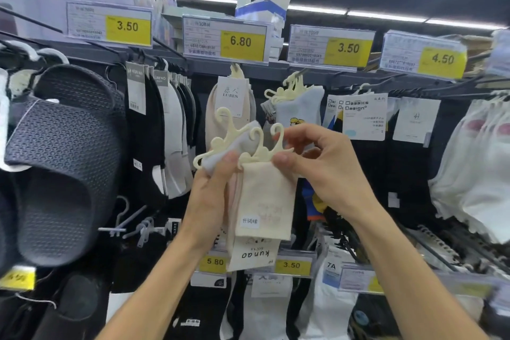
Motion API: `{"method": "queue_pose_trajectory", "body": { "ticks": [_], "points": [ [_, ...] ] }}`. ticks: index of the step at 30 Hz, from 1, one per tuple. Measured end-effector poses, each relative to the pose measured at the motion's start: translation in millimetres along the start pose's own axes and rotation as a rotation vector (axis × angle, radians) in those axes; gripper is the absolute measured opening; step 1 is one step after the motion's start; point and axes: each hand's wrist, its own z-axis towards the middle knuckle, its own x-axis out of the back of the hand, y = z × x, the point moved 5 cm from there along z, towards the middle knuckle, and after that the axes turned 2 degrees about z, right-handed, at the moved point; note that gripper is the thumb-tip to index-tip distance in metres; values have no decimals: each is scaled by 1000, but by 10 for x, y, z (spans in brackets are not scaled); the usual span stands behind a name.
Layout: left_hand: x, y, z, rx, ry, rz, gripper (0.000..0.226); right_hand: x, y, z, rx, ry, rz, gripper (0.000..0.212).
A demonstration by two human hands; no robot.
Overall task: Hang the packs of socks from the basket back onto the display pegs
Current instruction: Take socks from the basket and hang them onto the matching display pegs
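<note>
Several sock packs (262,201) are held bunched at chest height before the rack, long axis vertical, cuffs and cream hooks (256,143) uppermost, toes hanging down. The hooks are fanned out unevenly, one (225,119) tilted to the left, two standing nearly upright. The bunch is gripped by the left hand (212,182) from below and left, thumb pressed on the hook bar. The right hand (317,157) is closed on the rightmost hook from the right side, thumb and forefinger pinching it. Just above and behind is the peg (296,76) with matching cream-hooked socks (299,107), under the 3.50 tag (331,45). It is judged that the right hand is nearer that peg, so one pack would be lifted up and back. No basket is seen.
</note>
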Motion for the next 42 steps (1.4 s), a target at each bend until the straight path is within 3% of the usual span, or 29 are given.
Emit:
{"method": "queue_pose_trajectory", "body": {
  "ticks": [4,10,17,26,31,34,38,42],
  "points": [
    [-6,-25,26,32,-9,-18,49,-20,17,-63,72,-17,54,37],
    [-83,-16,53,-24,-62,69,56,-121,99,-143,83,11,-69,41],
    [-75,3,79,-16,116,73,41,-211,150,-128,-22,40,167,23],
    [243,54,180,-34,424,-41,27,100,223,86,-110,223,314,29],
    [379,78,232,-92,566,-85,38,174,253,259,-212,126,402,31],
    [461,71,244,-96,581,-38,48,277,272,324,-218,208,441,31],
    [491,106,253,-94,534,6,47,437,249,522,-168,358,338,32],
    [454,146,262,-71,460,27,33,490,226,763,-132,439,63,20]
  ]
}}
